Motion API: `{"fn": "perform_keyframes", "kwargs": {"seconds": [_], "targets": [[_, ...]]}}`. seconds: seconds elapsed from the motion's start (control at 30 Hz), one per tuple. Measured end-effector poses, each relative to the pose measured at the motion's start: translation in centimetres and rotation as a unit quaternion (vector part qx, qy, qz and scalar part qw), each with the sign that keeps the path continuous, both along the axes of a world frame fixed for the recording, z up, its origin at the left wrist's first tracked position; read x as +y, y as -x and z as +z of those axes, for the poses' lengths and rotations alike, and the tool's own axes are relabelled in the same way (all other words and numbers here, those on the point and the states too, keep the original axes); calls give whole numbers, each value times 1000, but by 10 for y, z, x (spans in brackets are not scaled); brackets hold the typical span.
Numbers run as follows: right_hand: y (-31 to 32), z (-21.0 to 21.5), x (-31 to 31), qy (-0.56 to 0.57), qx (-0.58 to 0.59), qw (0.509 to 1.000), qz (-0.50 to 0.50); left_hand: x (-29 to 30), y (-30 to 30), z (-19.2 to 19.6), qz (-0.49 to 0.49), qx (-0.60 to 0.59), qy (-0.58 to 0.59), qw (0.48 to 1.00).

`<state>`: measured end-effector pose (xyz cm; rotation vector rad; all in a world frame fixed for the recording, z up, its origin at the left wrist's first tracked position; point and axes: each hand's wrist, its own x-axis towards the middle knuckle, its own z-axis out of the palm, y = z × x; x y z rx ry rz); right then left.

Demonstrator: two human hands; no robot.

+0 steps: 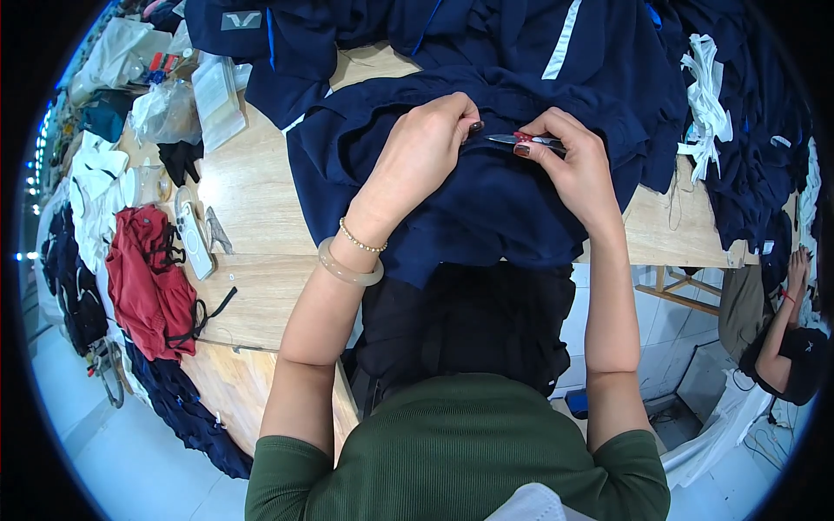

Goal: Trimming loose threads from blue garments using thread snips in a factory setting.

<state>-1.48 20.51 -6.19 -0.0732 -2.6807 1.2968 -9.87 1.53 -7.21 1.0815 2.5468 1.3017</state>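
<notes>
A navy blue garment (469,208) lies over the table edge in front of me, its opening spread towards the far side. My left hand (432,135) is closed, pinching the garment's fabric between thumb and fingertips. Just to the right, my right hand (569,156) grips a pair of small thread snips (530,139) with a bit of red near the fingers. The snips' pointed metal blades aim left at the fabric beside my left fingertips. Whether the tips touch cloth or thread is too small to tell.
More navy garments (365,26) are heaped along the far side, with white fabric strips (705,95) at right. At left lie a red garment (148,269), a white phone (195,240) and plastic bags (165,113). Another person (786,356) works at the far right.
</notes>
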Motion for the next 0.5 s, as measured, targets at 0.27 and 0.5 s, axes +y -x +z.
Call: {"fn": "perform_keyframes", "kwargs": {"seconds": [0.27, 0.5], "targets": [[1, 1, -1, 8, -17, 1000, 5, 1, -1, 1, 1, 6, 5, 1000], [2, 5, -4, -14, -20, 1000, 13, 1, 0, -1, 1, 11, 1, 1000]]}}
